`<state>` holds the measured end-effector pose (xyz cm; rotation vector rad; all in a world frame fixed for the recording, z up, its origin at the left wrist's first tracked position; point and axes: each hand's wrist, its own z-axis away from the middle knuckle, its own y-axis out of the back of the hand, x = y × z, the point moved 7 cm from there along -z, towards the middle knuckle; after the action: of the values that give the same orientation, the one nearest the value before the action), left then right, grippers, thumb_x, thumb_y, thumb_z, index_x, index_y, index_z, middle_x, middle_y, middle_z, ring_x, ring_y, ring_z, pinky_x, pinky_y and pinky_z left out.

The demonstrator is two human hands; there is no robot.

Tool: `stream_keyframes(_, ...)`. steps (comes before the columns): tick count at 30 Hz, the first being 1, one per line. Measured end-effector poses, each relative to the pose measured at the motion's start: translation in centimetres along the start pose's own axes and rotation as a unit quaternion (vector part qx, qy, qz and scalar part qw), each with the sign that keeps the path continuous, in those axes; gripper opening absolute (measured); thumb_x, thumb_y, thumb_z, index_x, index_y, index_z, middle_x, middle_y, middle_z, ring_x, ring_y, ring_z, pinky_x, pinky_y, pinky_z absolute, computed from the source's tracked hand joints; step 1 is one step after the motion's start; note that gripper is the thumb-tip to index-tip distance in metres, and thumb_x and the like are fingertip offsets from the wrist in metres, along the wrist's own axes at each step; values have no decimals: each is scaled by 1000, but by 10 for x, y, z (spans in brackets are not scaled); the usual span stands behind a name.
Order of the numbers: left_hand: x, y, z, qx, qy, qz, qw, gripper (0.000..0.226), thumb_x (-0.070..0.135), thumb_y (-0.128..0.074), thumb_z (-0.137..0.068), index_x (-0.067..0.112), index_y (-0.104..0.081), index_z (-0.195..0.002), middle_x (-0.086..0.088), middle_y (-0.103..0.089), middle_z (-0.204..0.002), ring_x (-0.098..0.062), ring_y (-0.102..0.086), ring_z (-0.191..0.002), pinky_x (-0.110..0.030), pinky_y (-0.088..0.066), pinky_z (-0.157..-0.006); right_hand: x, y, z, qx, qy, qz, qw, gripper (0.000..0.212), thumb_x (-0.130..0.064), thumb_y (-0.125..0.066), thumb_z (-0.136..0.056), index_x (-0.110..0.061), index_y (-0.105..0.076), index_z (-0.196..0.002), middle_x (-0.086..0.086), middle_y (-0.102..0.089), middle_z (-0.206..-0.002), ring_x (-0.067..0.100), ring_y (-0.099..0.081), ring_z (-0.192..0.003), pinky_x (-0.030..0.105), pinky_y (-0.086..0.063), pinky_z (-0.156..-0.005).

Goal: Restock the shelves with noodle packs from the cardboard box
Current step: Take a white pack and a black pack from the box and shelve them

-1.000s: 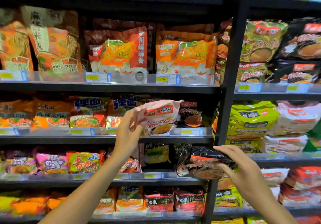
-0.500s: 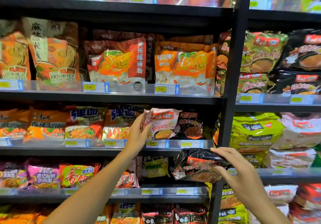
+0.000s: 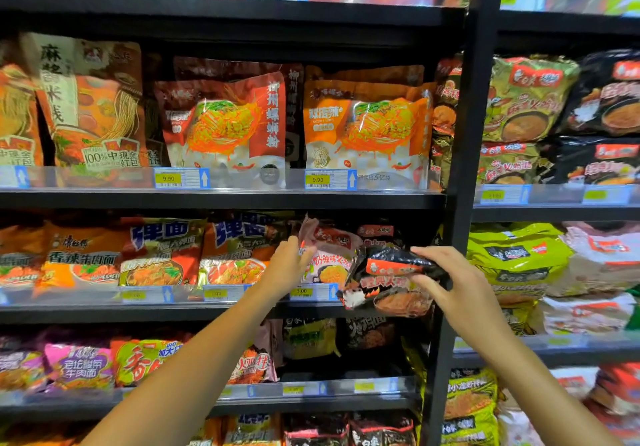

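The left hand rests its grip on the pink pack, which stands on the shelf, thumb pinching its upper left corner. Just right of that grip, the right hand grasps a black pack, fingers curled over its top. Both forearms reach up and forward. Best to seat pink upright first, then slide black in beside it.

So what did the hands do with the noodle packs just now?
The left hand pushed the pink pack back into its shelf row, fingers still on it. The right hand lifted the black pack up to that shelf. Other packs stayed put.
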<state>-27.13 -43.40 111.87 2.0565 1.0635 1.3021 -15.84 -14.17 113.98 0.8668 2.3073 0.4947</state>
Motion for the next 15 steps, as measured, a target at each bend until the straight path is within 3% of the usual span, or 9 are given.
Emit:
stream_keyframes(2,4,7,6,29,-35,-61,997,35,46,-44,-101,12,-38,-97,-6,-42,-94,-24,-46,-80,-32,-36,-65,-1,-2,-15,8,-4,9,1000,42,-35,-70,-87,-33,-61,-129,-23,-57,-120,-6,-55,-105,9,-43,-84)
stream_keyframes(4,2,11,18,54,-62,-64,995,46,48,-44,-101,7,-40,-122,-11,-43,-117,-31,-46,-111,-33,-43,-87,0,-6,-30,17,-16,16,1000,42,-32,-71,-89,-30,-61,-129,-20,-57,-120,-5,-54,-101,2,-38,-81)
stream_keyframes(6,2,14,35,70,-97,-35,992,65,45,-45,-102,9,-23,-151,-9,-28,-152,-27,-25,-143,-35,-30,-114,2,-11,-43,25,-28,19,999,42,-32,-70,-90,-29,-59,-131,-17,-57,-123,-1,-54,-96,7,-40,-83)
stream_keyframes(7,3,16,46,83,-126,-25,988,67,44,-45,-102,13,-18,-155,-3,-20,-159,-21,-17,-148,-35,-26,-118,3,-13,-49,27,-32,23,999,43,-33,-69,-91,-28,-59,-132,-16,-57,-124,2,-56,-96,14,-43,-85)
stream_keyframes(10,5,14,74,108,-232,-73,964,56,37,-51,-101,17,-34,-150,-1,-26,-156,-20,-25,-145,-40,-38,-113,7,-23,-65,19,-49,66,996,43,-32,-65,-94,-25,-56,-135,-10,-55,-128,15,-61,-98,34,-51,-89)
stream_keyframes(15,5,-13,98,63,-280,-205,936,47,47,-39,-101,24,-49,-141,4,-38,-150,-25,-33,-139,-44,-43,-109,13,-38,-94,-57,-87,169,980,42,-37,-58,-98,-13,-53,-132,6,-55,-120,29,-57,-108,43,-49,-84)
